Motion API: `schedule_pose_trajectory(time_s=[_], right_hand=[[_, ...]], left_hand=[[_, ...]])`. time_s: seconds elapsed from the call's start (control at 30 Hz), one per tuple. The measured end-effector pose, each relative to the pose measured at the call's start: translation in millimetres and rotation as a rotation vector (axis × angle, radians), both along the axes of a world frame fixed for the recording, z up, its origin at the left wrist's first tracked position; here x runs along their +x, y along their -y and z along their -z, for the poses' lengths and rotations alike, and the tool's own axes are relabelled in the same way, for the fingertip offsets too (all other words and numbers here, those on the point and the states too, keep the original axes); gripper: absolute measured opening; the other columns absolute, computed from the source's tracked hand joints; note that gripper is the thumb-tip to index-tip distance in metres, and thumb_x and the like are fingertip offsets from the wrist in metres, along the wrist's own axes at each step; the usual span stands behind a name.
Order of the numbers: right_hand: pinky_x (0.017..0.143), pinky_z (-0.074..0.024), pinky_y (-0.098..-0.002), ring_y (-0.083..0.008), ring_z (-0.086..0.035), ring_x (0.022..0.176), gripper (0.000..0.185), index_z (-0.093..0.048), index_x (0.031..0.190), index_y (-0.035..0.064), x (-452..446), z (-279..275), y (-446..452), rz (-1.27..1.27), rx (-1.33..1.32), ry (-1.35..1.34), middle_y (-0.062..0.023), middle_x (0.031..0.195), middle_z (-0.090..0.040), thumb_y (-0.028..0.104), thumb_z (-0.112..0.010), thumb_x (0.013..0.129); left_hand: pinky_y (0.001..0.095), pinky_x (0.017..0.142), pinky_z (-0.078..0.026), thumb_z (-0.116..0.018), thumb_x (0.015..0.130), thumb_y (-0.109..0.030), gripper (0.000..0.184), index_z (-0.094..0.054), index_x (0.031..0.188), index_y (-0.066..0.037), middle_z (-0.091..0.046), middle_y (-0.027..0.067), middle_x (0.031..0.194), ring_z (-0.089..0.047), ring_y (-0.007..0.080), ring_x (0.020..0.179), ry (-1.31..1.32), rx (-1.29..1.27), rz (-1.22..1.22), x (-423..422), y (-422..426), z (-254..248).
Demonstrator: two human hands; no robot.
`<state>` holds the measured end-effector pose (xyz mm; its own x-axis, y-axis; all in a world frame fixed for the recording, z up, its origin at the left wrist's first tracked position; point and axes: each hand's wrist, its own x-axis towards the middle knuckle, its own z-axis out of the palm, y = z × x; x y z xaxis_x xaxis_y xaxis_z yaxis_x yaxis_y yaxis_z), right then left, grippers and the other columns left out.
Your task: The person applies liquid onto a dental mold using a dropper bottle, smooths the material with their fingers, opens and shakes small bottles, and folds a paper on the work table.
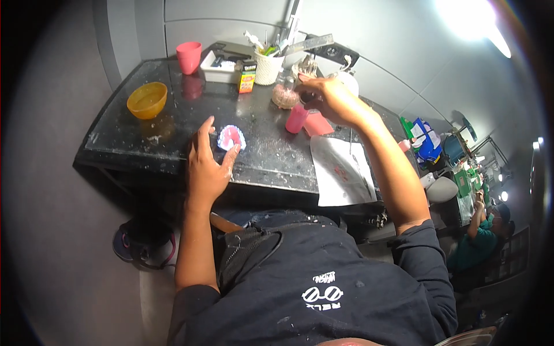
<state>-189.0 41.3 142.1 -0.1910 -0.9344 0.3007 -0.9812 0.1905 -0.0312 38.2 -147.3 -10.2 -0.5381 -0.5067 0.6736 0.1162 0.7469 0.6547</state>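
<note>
A dental arch model (pixel 232 138), with whitish teeth and a pink inner part, lies on the black worktable. My left hand (pixel 209 167) is beside it, fingers spread, with the thumb tip at the model's near edge; whether they touch I cannot tell. Farther right, my right hand (pixel 334 101) reaches over a translucent pink bottle (pixel 297 119). Its fingers are bent and apart, the thumb close to the bottle's top, which is partly hidden. Just behind that hand sits a round pinkish-brown cast (pixel 284 97). A flat pink sheet (pixel 317 123) lies under the hand.
On the table (pixel 190 124) stand an amber bowl (pixel 147 101), a pink cup (pixel 188 57), a white tray (pixel 218 74), a small yellow-orange box (pixel 247 78) and a tool holder (pixel 268 68). White paper (pixel 340 170) overlaps the front edge. Another person (pixel 482 239) sits at a bench far right.
</note>
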Motion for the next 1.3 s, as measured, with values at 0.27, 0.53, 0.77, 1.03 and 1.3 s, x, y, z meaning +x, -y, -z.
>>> schedule_pose_trajectory(time_s=[0.27,0.53,0.77,1.03,1.3], right_hand=[[0.084,-0.0543,-0.0416,-0.0364,-0.067,0.093,0.010,-0.063,0.081,-0.0028,-18,10,3,0.039,0.016,0.117,-0.0185,0.080,-0.066,-0.002,-0.073,0.078],[0.069,-0.0584,-0.0438,-0.0345,-0.074,0.076,0.013,-0.076,0.086,0.0050,-16,22,2,0.058,-0.016,0.021,-0.0186,0.076,-0.073,0.007,-0.076,0.073],[0.072,-0.0590,-0.0385,-0.0299,-0.076,0.083,0.023,-0.072,0.098,0.0030,7,21,-18,-0.010,-0.028,-0.045,-0.0145,0.087,-0.076,0.000,-0.071,0.075],[0.073,-0.0589,-0.0415,-0.0340,-0.075,0.086,0.022,-0.073,0.100,-0.0030,-20,22,-17,0.072,0.023,0.162,-0.0203,0.090,-0.075,0.003,-0.074,0.079],[0.063,-0.0588,-0.0457,-0.0355,-0.073,0.067,0.057,-0.076,0.071,0.0019,-9,49,-10,0.140,-0.283,-0.217,-0.0177,0.068,-0.071,0.059,-0.076,0.076]], left_hand=[[0.0460,0.109,-0.041,-0.085,0.080,-0.021,0.070,-0.053,0.141,-0.007,-0.064,0.0167,0.124,-0.057,0.0363,0.125,0.055,-0.124,-0.054,-1,-1,-2],[0.0608,0.123,-0.009,-0.085,0.076,-0.021,0.065,-0.058,0.133,-0.004,-0.058,0.0143,0.137,-0.038,0.0396,0.145,-0.181,-0.237,0.065,-31,-81,-32],[0.0391,0.105,-0.046,-0.089,0.074,-0.005,0.109,-0.014,0.154,0.001,-0.053,0.0201,0.137,-0.055,0.0283,0.126,0.199,0.353,0.403,-142,-93,-21],[0.0331,0.079,-0.054,-0.073,0.075,0.004,0.040,-0.068,0.114,0.000,-0.072,0.0071,0.101,-0.069,0.0197,0.088,0.259,0.410,0.667,-190,-71,-19],[0.0343,0.062,-0.051,-0.071,0.080,-0.001,0.020,-0.069,0.099,-0.005,-0.069,0.0047,0.081,-0.067,0.0180,0.074,0.175,0.524,0.622,-195,-67,3]])
